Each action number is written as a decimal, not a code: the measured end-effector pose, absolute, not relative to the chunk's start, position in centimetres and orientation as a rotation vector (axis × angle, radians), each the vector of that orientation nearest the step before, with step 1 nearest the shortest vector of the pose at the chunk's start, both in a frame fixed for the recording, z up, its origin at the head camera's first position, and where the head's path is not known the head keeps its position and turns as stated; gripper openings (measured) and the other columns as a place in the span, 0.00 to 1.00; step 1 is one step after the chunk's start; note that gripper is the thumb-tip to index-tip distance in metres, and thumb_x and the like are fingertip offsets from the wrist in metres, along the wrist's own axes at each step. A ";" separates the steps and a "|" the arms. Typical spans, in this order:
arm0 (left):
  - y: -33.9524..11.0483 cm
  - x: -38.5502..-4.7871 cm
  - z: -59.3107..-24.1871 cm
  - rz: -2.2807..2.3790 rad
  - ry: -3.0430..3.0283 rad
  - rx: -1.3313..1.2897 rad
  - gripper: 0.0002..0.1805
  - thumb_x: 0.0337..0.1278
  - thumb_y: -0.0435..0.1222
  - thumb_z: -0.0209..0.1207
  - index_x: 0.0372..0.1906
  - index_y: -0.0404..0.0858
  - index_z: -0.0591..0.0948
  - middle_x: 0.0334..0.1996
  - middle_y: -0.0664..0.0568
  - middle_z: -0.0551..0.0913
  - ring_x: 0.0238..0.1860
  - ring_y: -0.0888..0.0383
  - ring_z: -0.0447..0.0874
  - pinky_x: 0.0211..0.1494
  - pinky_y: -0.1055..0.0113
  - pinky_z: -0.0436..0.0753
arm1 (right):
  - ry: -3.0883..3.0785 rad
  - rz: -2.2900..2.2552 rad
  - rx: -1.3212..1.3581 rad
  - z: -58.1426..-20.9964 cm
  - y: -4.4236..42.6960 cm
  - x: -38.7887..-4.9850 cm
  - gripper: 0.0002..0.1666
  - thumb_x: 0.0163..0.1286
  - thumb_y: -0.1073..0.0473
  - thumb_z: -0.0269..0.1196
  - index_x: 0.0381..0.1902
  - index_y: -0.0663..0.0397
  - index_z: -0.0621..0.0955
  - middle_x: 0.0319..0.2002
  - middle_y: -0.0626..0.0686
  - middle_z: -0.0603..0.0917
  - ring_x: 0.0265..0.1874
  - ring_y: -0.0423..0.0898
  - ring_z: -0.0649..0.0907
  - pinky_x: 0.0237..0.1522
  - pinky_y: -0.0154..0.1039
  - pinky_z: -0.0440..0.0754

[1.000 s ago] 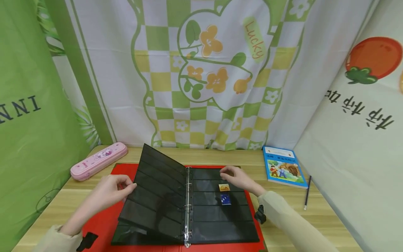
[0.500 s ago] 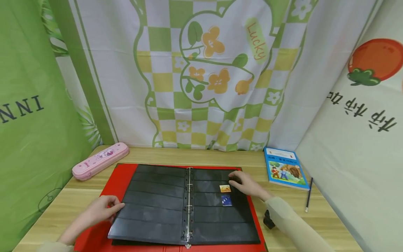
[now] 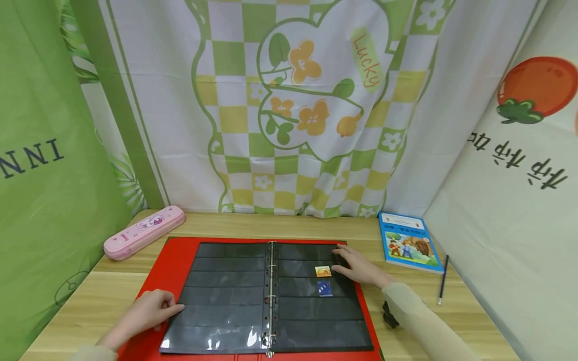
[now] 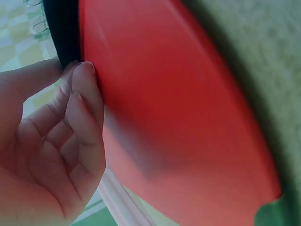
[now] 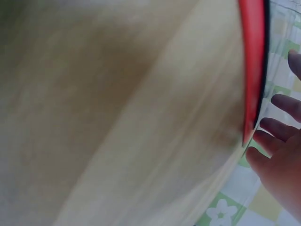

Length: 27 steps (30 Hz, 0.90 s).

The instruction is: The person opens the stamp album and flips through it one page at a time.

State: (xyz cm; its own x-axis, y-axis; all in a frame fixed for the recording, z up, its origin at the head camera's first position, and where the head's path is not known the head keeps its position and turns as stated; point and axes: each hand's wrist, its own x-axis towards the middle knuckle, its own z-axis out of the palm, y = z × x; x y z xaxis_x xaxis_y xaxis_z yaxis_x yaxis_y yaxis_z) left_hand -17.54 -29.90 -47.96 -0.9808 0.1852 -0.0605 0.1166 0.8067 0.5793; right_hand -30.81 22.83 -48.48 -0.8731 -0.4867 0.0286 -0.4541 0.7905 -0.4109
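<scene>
A red ring binder [image 3: 167,260] lies spread on the table with black pocket pages. My left hand [image 3: 151,311] pinches the outer edge of the left black page [image 3: 217,291], now lying flat. In the left wrist view, the thumb and fingertips of my left hand [image 4: 61,136] meet at that page's edge. Over the upper right part of the right black page [image 3: 316,326] rests my right hand [image 3: 358,265], fingers loosely spread. Beside its fingertips sit a small yellow stamp-like piece [image 3: 322,271] and, below that, a blue one [image 3: 324,288]. Metal rings [image 3: 271,301] run down the middle.
A pink pencil case [image 3: 144,232] lies at the back left of the wooden table [image 3: 271,224]. At the right are a blue picture book [image 3: 410,243] and a dark pencil [image 3: 443,280]. Patterned curtains [image 3: 307,190] hang behind and at both sides.
The raised black page has come down to the left, with my left hand lowering along with it. My right hand has shifted slightly right and down on the right page.
</scene>
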 end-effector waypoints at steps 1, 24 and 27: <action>-29.8 -17.6 -48.0 0.887 2.894 0.243 0.19 0.55 0.43 0.68 0.16 0.43 0.73 0.10 0.60 0.67 0.09 0.64 0.72 0.20 0.72 0.71 | 2.893 -0.622 -0.748 -48.5 22.9 -30.8 0.36 0.73 0.45 0.59 0.70 0.62 0.70 0.74 0.69 0.62 0.71 0.68 0.65 0.69 0.65 0.66; -27.9 -18.7 -49.6 0.476 3.140 0.596 0.44 0.58 0.58 0.62 0.73 0.37 0.67 0.73 0.40 0.67 0.73 0.32 0.61 0.67 0.30 0.64 | 2.835 -0.395 -0.781 -48.6 23.8 -31.8 0.62 0.64 0.30 0.61 0.79 0.63 0.50 0.80 0.65 0.47 0.79 0.65 0.51 0.77 0.62 0.53; -27.8 -18.6 -50.0 0.465 3.089 0.561 0.47 0.59 0.65 0.55 0.74 0.38 0.65 0.76 0.43 0.64 0.75 0.34 0.58 0.69 0.29 0.60 | 2.823 -0.371 -0.771 -48.4 23.7 -31.9 0.61 0.64 0.30 0.60 0.79 0.62 0.50 0.80 0.64 0.47 0.79 0.65 0.51 0.77 0.62 0.53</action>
